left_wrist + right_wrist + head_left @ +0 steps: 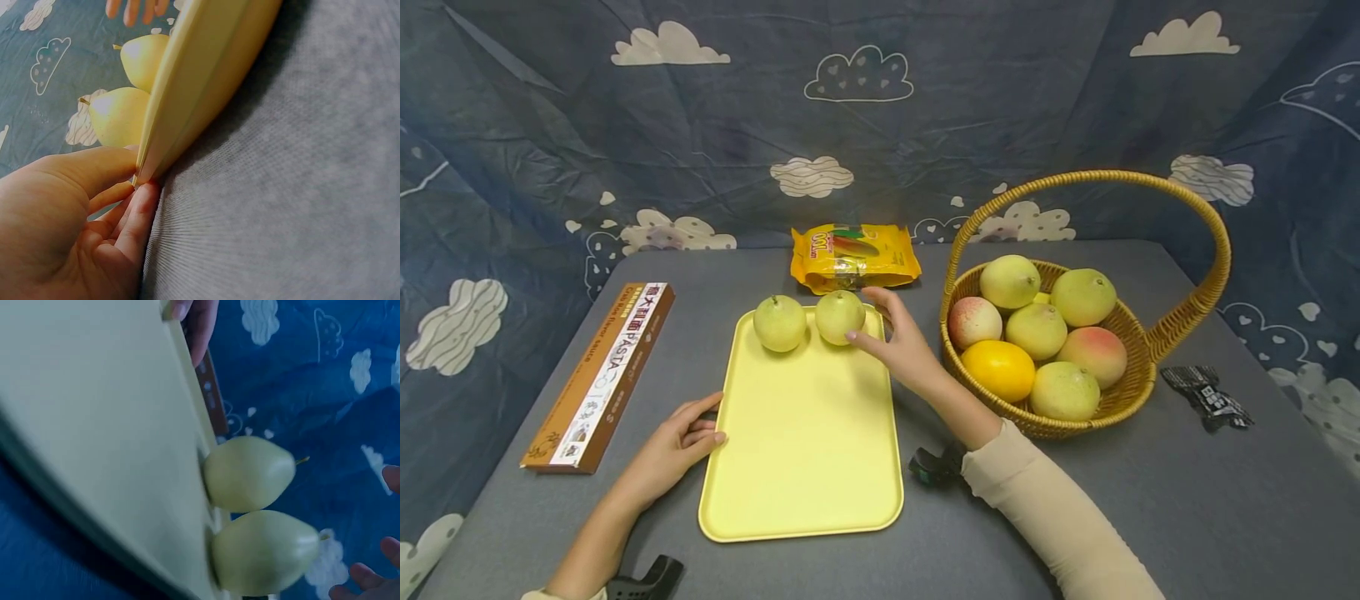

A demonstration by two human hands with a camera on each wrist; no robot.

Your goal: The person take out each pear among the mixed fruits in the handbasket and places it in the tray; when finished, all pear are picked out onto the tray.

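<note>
Currently two pears on the yellow tray (801, 450), both at its far end: left pear (780, 323) near the far left corner, right pear (840, 317) just beside it. Stems show on both in the wrist views.

Left hand (677, 446) pinches the tray's left rim, thumb on top, fingers against the outer side and underneath; left wrist view shows the grip clearly. Right hand (901, 340) is spread, thumb and fingers well apart, just right of the right pear. Head view has the thumb overlapping the pear's edge, but right wrist view shows a gap between the visible fingertips and both pears, so nothing held.

Tray lies flat on the gray table (970, 542), long side running away from the person. Pasta box (598, 383) lies slanted to the left of it, brown with a white strip. Yellow snack bag (854, 255) sits just beyond the tray's far edge, near the cloth backdrop (865, 133) with its white clouds.

Wicker basket (1078, 427) stands right of the tray, tall handle up. Inside: four pears, two peaches (one (974, 322) at the left, one (1094, 357) at the right), and a yellow-orange fruit (998, 371) at the front left. Bit of something yellow between the rear pears, can't identify. Black wrapped packet (1207, 398) on the table right of the basket. Light sleeve (1060, 508) on the right arm.
</note>
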